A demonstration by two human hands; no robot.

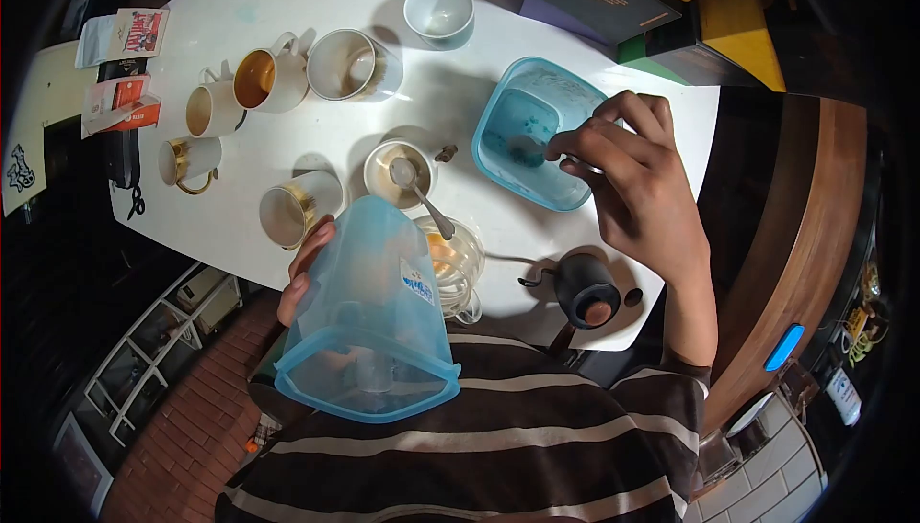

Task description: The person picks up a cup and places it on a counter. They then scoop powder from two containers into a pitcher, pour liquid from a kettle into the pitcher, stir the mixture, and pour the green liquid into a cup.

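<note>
My left hand (305, 274) is wrapped round the side of a translucent blue plastic container (369, 284), which is tilted with its wide opening toward my body. Over the right edge of an open blue tub (489, 140) hovers my right hand (628, 164), thumb and fingertips pinched together; whatever they hold, if anything, is too small to make out. Small blue-green bits show inside the tub. Just above the held container stands a small white bowl (372, 170) with a metal spoon (436, 216) in it. A glass vessel (460, 260) is partly hidden behind the container.
Several mugs stand at the left, including one with an orange inside (255, 79). A white cup (439, 13) is at the back. A black pot (586, 291) stands at the right front, dark boxes (613, 1) at the back right, and packets (122, 103) at the far left.
</note>
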